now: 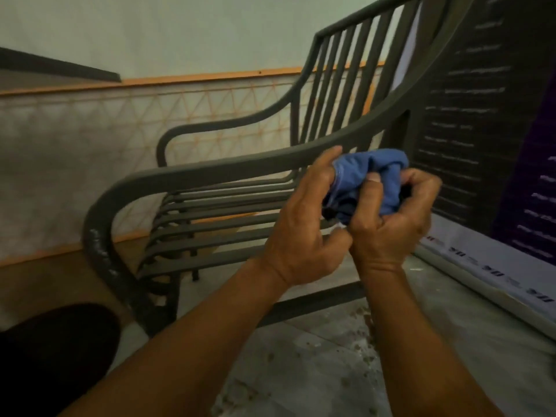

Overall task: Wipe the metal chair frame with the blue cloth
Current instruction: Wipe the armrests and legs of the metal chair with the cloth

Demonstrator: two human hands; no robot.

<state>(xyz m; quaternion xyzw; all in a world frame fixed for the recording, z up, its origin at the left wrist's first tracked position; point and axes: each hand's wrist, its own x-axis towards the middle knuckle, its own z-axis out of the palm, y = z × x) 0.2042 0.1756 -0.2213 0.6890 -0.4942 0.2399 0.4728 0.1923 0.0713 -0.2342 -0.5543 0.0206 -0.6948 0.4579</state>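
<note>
Both hands, left hand (301, 227) and right hand (394, 218), clench the bunched blue cloth (373, 179) just below the chair frame (210, 170) armrest, which runs leftward.

Your left hand (304, 224) and right hand (397, 218) bunch the blue cloth (373, 179); it sits just below the chair frame (228, 167) armrest.

Pale wall (180, 31), orange trim (210, 79), possibly gritty floor (316, 371).
</note>
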